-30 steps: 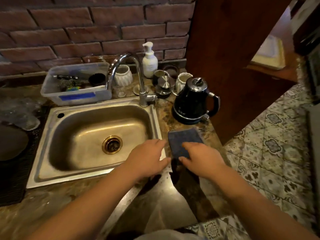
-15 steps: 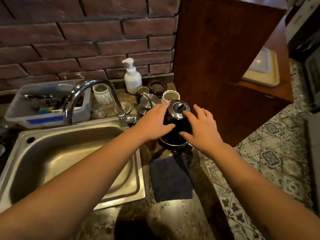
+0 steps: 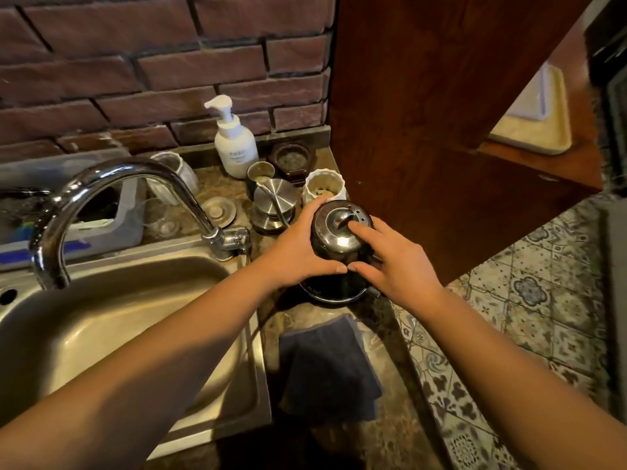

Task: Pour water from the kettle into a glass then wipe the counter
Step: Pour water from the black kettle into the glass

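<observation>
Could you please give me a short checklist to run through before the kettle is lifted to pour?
1. Left hand on the kettle body: ok.
2. Right hand on the kettle, one finger on the lid knob: ok.
3. Handle gripped: cannot tell, hidden by the right hand.
4. Lid seated: ok.
5. Glass ready near the kettle: not ok; a clear glass sits behind the faucet.
6. Cloth on the counter for wiping: ok.
</observation>
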